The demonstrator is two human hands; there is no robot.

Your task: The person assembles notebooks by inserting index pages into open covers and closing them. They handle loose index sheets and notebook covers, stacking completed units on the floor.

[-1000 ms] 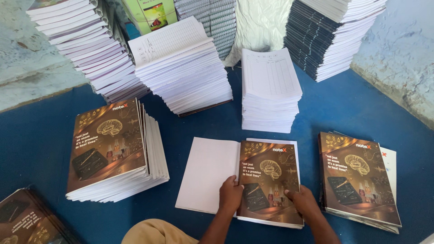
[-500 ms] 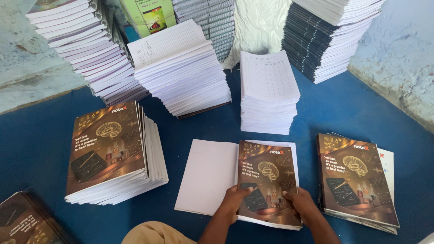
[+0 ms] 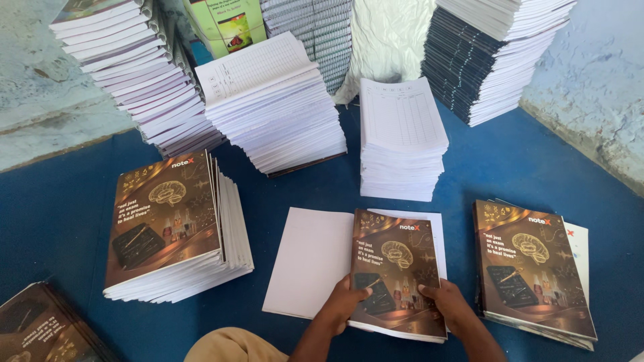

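A notebook (image 3: 397, 261) with a dark brown cover showing a golden brain lies in front of me on the blue floor sheet (image 3: 60, 221). Its other cover flap (image 3: 305, 261) is spread open to the left, white side up. My left hand (image 3: 343, 305) grips the notebook's lower left edge at the fold. My right hand (image 3: 448, 305) holds its lower right corner. White pages (image 3: 437, 231) stick out slightly past the cover on the right.
A pile of finished brown-covered notebooks (image 3: 171, 231) sits to the left, a flatter pile (image 3: 533, 268) to the right, another (image 3: 40, 332) at bottom left. Stacks of ruled paper (image 3: 402, 141), (image 3: 275, 100) stand behind, with tall stacks (image 3: 500, 53), (image 3: 134, 74) against the wall.
My hands have shifted slightly along the notebook's lower edge, squaring the cover over the pages. The camera has moved a little; the piles have not moved.
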